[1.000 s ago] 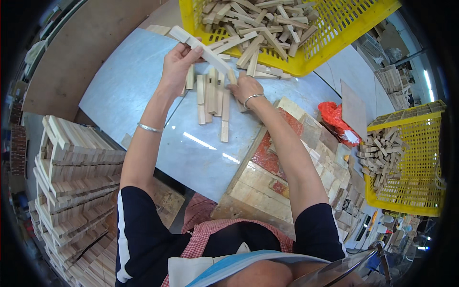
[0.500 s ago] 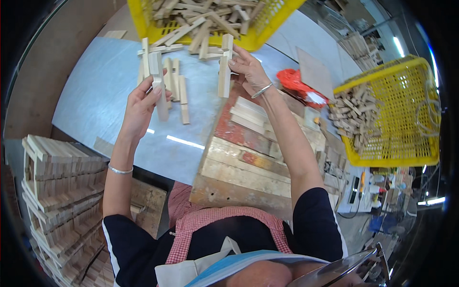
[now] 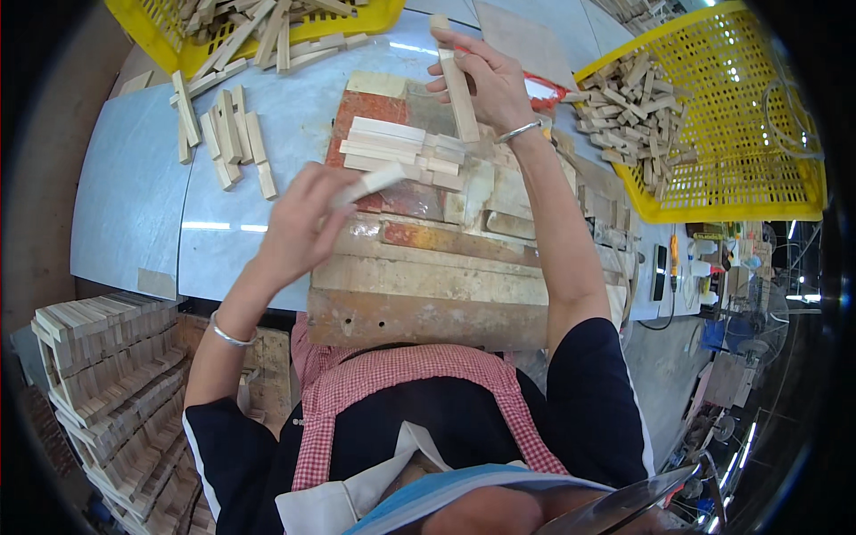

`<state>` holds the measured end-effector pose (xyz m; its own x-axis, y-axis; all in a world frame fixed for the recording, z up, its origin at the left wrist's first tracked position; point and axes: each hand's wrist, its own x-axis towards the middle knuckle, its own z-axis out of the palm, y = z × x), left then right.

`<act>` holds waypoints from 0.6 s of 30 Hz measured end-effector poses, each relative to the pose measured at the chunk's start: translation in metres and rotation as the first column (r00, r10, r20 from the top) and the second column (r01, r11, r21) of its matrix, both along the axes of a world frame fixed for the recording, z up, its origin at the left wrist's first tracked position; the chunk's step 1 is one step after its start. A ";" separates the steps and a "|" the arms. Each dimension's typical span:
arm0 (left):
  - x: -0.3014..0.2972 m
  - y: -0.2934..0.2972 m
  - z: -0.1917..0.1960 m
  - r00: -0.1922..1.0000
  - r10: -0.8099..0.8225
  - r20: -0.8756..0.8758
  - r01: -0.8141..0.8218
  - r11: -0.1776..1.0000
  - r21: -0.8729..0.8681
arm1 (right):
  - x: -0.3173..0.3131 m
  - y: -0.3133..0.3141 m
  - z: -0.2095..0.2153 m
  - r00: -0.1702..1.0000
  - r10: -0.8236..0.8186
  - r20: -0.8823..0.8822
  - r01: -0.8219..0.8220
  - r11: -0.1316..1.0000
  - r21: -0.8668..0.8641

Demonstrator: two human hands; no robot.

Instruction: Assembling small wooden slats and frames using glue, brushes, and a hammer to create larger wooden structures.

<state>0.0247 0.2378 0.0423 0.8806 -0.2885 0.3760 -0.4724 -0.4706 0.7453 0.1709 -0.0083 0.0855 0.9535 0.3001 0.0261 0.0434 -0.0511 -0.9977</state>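
My left hand [image 3: 308, 218] is closed around a pale wooden stick [image 3: 374, 183], blurred by motion, above the near left of a worn wooden board [image 3: 428, 312]. Farther right and higher up, my right hand [image 3: 489, 82] grips another notched wooden stick [image 3: 458, 98], tilted over the board's far edge. Between the hands, several pale wooden strips [image 3: 383, 143] lie side by side on the board. Loose notched sticks [image 3: 229, 129] rest on the grey-blue table [image 3: 134, 196] to the left.
A yellow basket [image 3: 374, 18] heaped with sticks stands at the far left. Another yellow basket [image 3: 722, 192] with short wooden pieces is at the right. Stacked wooden parts [image 3: 107, 348] rise at the lower left. Beyond my right wrist lies a red plastic bag [image 3: 546, 92].
Both hands, each holding its stick, have moved right, from over the table to over the board. The left hand has also come nearer. The view has shifted rightward.
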 end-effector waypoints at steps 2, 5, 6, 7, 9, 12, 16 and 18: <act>-0.004 -0.020 -0.009 0.986 -0.092 0.140 0.067 0.983 0.171 | 0.000 -0.010 -0.013 0.962 -0.080 0.261 0.119 0.983 -0.138; 0.000 -0.043 -0.018 0.957 -0.142 0.252 0.063 0.953 0.297 | -0.019 -0.014 -0.015 0.969 -0.182 0.167 0.221 0.941 -0.255; 0.002 -0.047 -0.024 0.938 -0.163 0.305 0.051 0.937 0.345 | -0.019 -0.014 -0.019 0.970 -0.183 0.162 0.220 0.942 -0.253; 0.005 -0.051 -0.028 0.938 -0.167 0.305 0.053 0.935 0.350 | -0.019 -0.014 -0.024 0.968 -0.178 0.179 0.238 0.881 -0.408; 0.010 -0.057 -0.033 0.880 -0.226 0.418 0.043 0.914 0.404 | -0.018 -0.015 -0.037 0.952 -0.191 0.240 0.299 0.748 -0.592; 0.013 -0.063 -0.033 0.886 -0.242 0.395 0.051 0.899 0.436 | -0.014 -0.014 -0.058 0.884 0.011 0.468 0.420 0.423 -0.803; 0.015 -0.062 -0.033 0.903 -0.231 0.363 0.062 0.905 0.421 | -0.014 -0.015 -0.059 0.912 0.053 0.407 0.337 0.466 -0.818; 0.015 -0.059 -0.035 0.907 -0.204 0.368 0.048 0.919 0.391 | -0.022 -0.011 -0.039 0.935 0.070 0.348 0.274 0.480 -0.833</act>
<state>0.0393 0.1784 0.0074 0.6281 -0.5716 0.5280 -0.7625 -0.5874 0.2711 0.1486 -0.0196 0.0462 0.9680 0.2332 0.0927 0.2510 -0.8941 -0.3709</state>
